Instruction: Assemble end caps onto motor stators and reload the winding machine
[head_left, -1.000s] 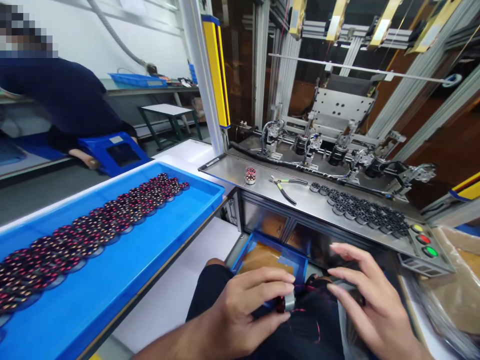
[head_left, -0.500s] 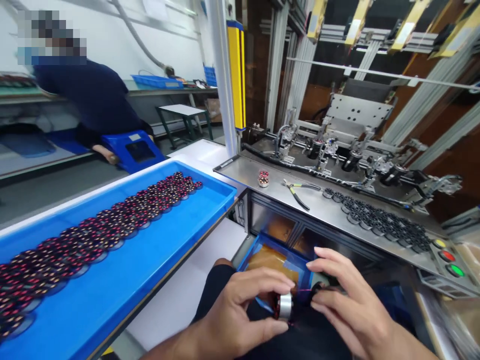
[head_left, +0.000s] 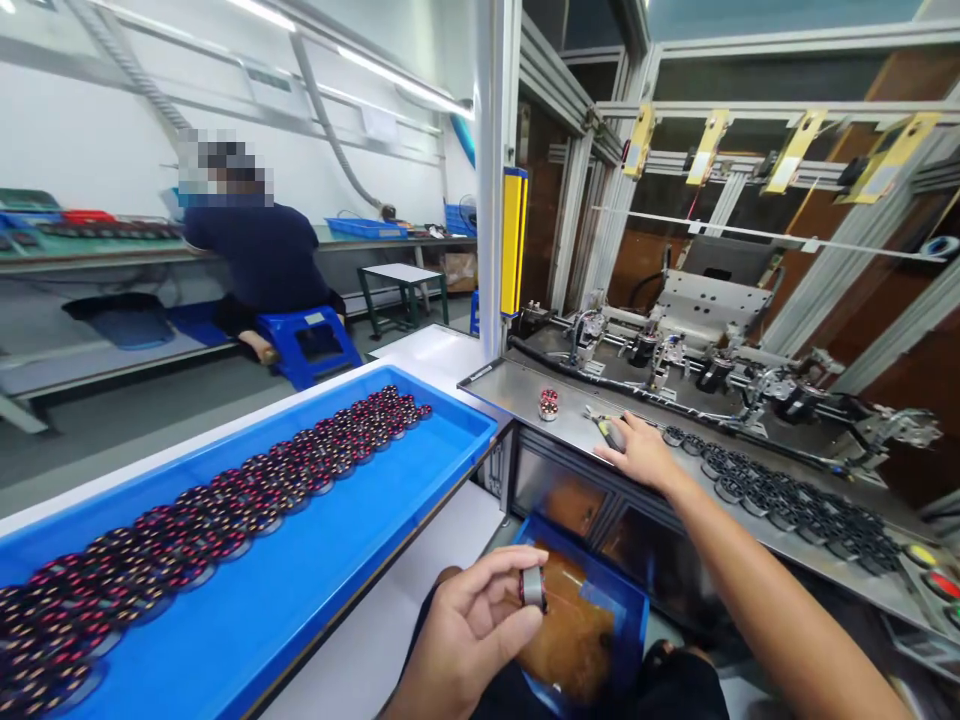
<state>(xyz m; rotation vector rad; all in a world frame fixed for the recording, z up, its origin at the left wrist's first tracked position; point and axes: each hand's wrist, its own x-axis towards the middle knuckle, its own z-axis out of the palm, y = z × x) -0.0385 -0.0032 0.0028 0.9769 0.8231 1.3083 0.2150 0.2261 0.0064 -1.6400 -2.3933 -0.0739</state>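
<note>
My left hand [head_left: 480,620] pinches a small round motor part [head_left: 533,588] with a silver side between thumb and fingers, above my lap. A thin reddish wire seems to trail from it. On the metal bench, my right hand [head_left: 639,452] has its fingers around the handles of a pair of pliers [head_left: 611,432] with black and yellow-green grips. The jaws point away to the left; part of the handles is hidden under the hand. Left of the pliers sit two red-and-silver motor parts [head_left: 549,408], close together. Several black ring-shaped parts [head_left: 780,495] lie in rows to the right.
A long blue tray [head_left: 300,590] on the left holds rows of red-and-black wound parts [head_left: 225,500]. Below the bench stands a blue bin [head_left: 637,610] with brown contents. A machine [head_left: 675,350] stands behind the bench. A co-worker [head_left: 255,250] sits on a blue stool.
My right hand has left the motor part and reached forward onto the pliers. The left hand keeps the part, now slightly further left. The camera view has tilted up and shifted.
</note>
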